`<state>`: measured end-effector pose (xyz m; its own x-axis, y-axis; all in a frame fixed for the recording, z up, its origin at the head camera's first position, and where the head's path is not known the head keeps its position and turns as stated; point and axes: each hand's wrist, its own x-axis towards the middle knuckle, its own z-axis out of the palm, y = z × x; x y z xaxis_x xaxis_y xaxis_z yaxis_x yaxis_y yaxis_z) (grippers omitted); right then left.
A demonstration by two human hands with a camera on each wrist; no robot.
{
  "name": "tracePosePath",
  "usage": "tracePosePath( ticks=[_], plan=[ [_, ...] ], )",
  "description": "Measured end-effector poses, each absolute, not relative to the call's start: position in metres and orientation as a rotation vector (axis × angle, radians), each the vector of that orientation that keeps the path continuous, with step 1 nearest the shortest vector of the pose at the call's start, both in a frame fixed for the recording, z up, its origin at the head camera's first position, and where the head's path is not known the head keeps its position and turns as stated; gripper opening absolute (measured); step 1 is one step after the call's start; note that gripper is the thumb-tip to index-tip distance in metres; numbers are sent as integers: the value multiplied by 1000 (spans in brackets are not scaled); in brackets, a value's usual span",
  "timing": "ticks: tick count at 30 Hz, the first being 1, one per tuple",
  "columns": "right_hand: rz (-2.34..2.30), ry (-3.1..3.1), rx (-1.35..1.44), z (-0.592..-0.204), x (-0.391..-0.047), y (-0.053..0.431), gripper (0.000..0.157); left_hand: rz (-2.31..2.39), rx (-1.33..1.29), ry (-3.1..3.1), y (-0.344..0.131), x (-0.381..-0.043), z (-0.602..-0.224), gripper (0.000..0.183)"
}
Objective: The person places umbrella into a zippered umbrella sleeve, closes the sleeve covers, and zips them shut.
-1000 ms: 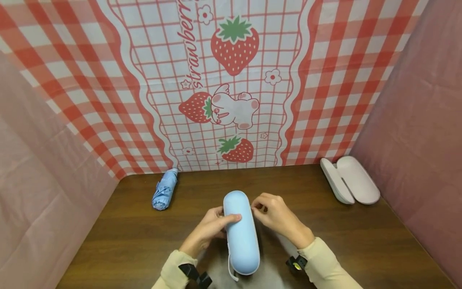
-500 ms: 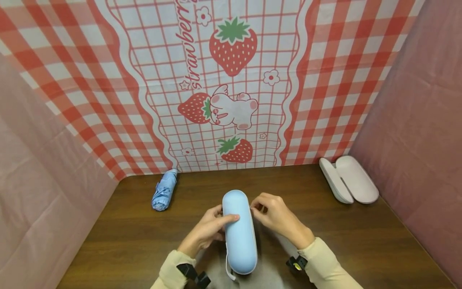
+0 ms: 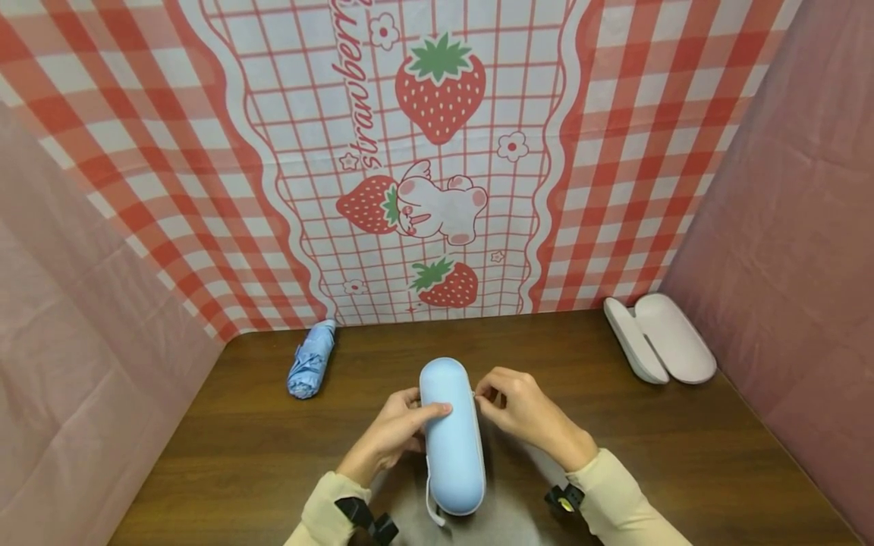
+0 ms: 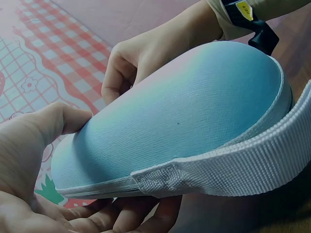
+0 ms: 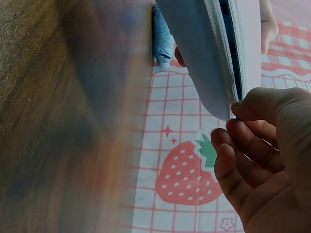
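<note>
My left hand (image 3: 396, 428) holds a light blue zip-up case (image 3: 454, 455), long with rounded ends, tilted over the table. Its thumb lies across the top and the other fingers support it from below, as the left wrist view shows. A white wrist strap (image 4: 223, 172) hangs from the case's left side. On the opposite side, my right hand (image 3: 522, 409) pinches the zipper pull at the seam between thumb and forefinger; the fingertips mostly hide it. In the right wrist view the zipper (image 5: 235, 58) is parted, with a dark gap between its two tapes.
A folded blue umbrella (image 3: 311, 360) lies at the back left of the brown wooden table (image 3: 225, 455). An opened white glasses case (image 3: 672, 341) sits at the back right. A strawberry-print cloth (image 3: 444, 189) hangs behind, and pink cloth walls (image 3: 778, 265) flank the table.
The case's near end has swung very slightly left. Both hands keep nearly the same places on it, with the right fingers still at the zipper pull.
</note>
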<state>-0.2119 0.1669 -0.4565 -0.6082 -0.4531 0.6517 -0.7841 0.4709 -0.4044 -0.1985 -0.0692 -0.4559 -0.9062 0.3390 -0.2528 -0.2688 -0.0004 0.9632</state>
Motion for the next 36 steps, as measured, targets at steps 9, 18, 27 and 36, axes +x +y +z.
tracePosePath(
  ticks=[9,18,27,36],
  plan=[
    [967,-2303,1033,-456,-210,168,15,1950,76,1901,-70,-200,-455,75],
    [973,-2312,1095,-452,-211,172,15,1867,115,1966,-74,-202,-450,66],
    [960,-2280,1141,-446,-212,173,13,1794,158,1907,-78,-210,-442,70],
    [979,-2257,1117,-447,-211,173,15,1826,153,1970,-76,-211,-442,68]
  ],
)
